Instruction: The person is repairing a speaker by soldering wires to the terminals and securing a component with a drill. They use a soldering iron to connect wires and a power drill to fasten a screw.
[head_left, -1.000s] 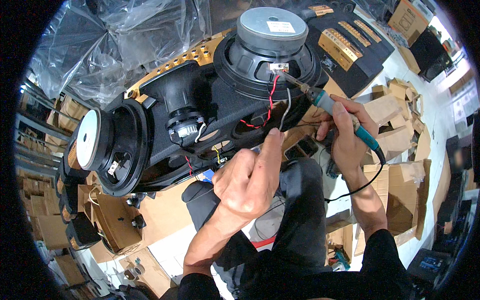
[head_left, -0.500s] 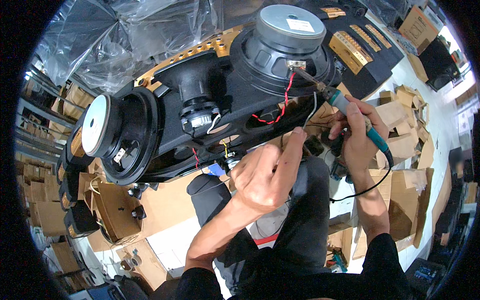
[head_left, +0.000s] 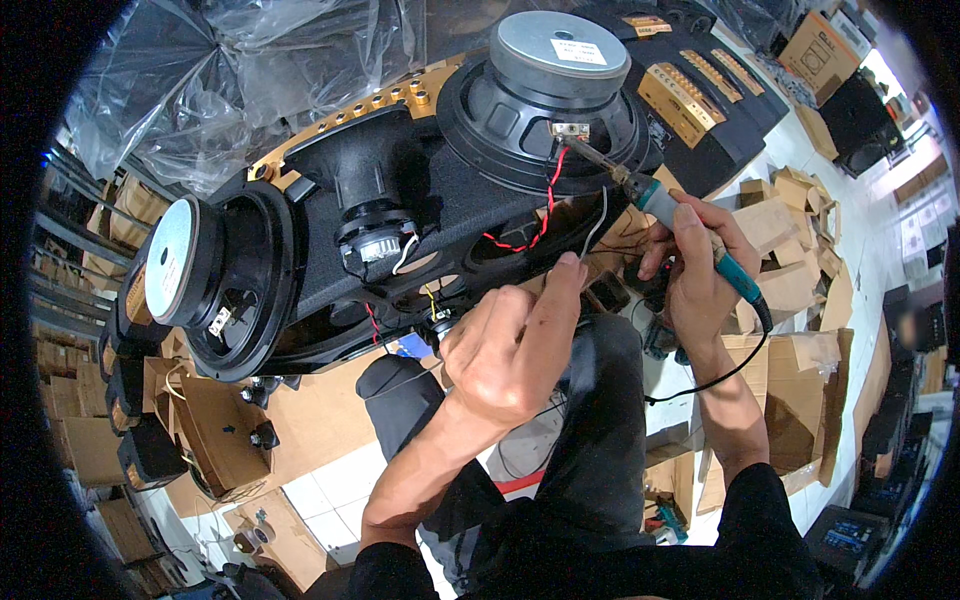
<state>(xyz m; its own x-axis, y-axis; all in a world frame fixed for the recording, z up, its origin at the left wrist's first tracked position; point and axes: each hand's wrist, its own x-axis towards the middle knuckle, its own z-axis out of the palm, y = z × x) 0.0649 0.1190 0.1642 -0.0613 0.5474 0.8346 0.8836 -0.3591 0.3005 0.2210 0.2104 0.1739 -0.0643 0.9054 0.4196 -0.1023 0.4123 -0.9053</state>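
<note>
My right hand [head_left: 705, 255] is closed around the teal and grey handle of a soldering iron [head_left: 657, 203]. Its tip rests at the metal terminal [head_left: 571, 130] on the side of a large round speaker driver [head_left: 560, 55]. A twisted red and black wire [head_left: 549, 205] hangs from that terminal. Between the thumb and fingers of my left hand [head_left: 510, 350] is a strand of grey solder wire [head_left: 597, 225], whose upper end points up below the terminal, apart from it. The driver lies magnet up on a black carpeted speaker cabinet [head_left: 440, 210].
A second driver [head_left: 175, 260] sits at the cabinet's left end, with a black horn tweeter [head_left: 365, 180] between. Gold control panels [head_left: 680, 105] lie at the far right. Cardboard boxes [head_left: 205, 420] and scraps stand on both sides. The iron's black cord [head_left: 715, 385] loops down by my right wrist.
The whole scene has shifted slightly left in the view. Both hands keep their grips, and the iron's tip stays at the terminal.
</note>
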